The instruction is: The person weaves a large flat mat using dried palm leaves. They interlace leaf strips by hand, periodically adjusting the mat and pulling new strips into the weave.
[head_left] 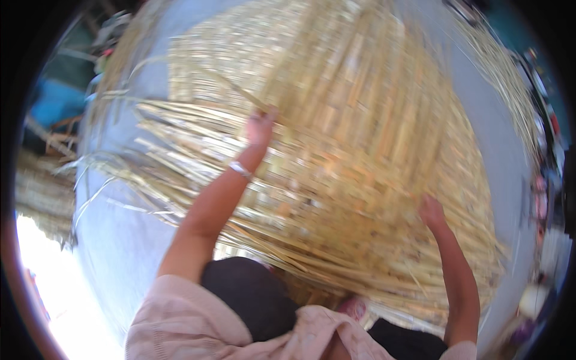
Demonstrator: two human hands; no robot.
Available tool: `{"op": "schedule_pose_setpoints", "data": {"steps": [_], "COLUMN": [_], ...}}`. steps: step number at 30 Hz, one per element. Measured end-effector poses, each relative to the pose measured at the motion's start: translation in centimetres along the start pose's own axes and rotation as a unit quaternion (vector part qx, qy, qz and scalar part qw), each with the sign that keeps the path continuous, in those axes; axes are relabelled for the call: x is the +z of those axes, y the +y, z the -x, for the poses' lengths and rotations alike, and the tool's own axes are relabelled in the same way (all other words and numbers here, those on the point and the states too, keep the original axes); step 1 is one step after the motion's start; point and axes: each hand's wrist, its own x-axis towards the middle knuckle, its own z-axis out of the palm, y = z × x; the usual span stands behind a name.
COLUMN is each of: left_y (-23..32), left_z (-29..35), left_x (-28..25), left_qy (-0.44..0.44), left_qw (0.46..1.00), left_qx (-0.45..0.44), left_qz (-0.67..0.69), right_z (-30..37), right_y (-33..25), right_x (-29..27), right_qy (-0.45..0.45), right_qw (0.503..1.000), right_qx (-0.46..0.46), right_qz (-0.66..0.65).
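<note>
A large mat (pixel 360 174) of woven straw-coloured reed strips spreads in front of me, smeared by motion in places. My left hand (pixel 260 127), with a pale bracelet on its wrist, is closed over the mat's left middle. A flat reed strip (pixel 237 88) runs from its fingers up and to the left. At the mat's right side my right hand (pixel 431 211) is closed and low against the weave. Blur hides what its fingers hold, if anything. Loose strip ends (pixel 174 135) fan out past the mat's left side, below my left hand's level.
Bundles of long loose reeds lie on the grey floor (pixel 120 240), including a reed pile (pixel 498 66) at the far right. Assorted household items line the right rim. A blue object (pixel 57 102) and wooden pieces stand at the far left. My dark-clad knee (pixel 249 294) is by the near edge.
</note>
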Motion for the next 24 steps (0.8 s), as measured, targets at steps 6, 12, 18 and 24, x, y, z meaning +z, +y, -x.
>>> {"op": "schedule_pose_setpoints", "data": {"steps": [6,12,18,24], "left_y": [-0.3,-2.1,-3.2,-1.3], "left_z": [-2.6,-6.6,-12.0,-15.9], "left_x": [-1.7,-6.5,-12.1,-16.6], "left_qy": [0.065,0.096,0.157,0.213], "left_qw": [0.924,0.901,0.886,0.904], "left_qx": [-0.273,-0.266,-0.243,-0.186], "left_qz": [0.261,0.329,0.364,0.32], "right_z": [-0.6,-1.7,-2.5,-2.9], "right_y": [-4.2,-5.9,-6.8,-7.2], "right_x": [-3.8,-3.7,-3.7,-2.4], "right_qy": [-0.164,-0.183,-0.193,-0.149], "right_qw": [0.985,0.976,0.966,0.968], "right_qx": [0.056,0.112,0.173,0.203], "right_qz": [-0.012,0.034,0.018,0.024]}}
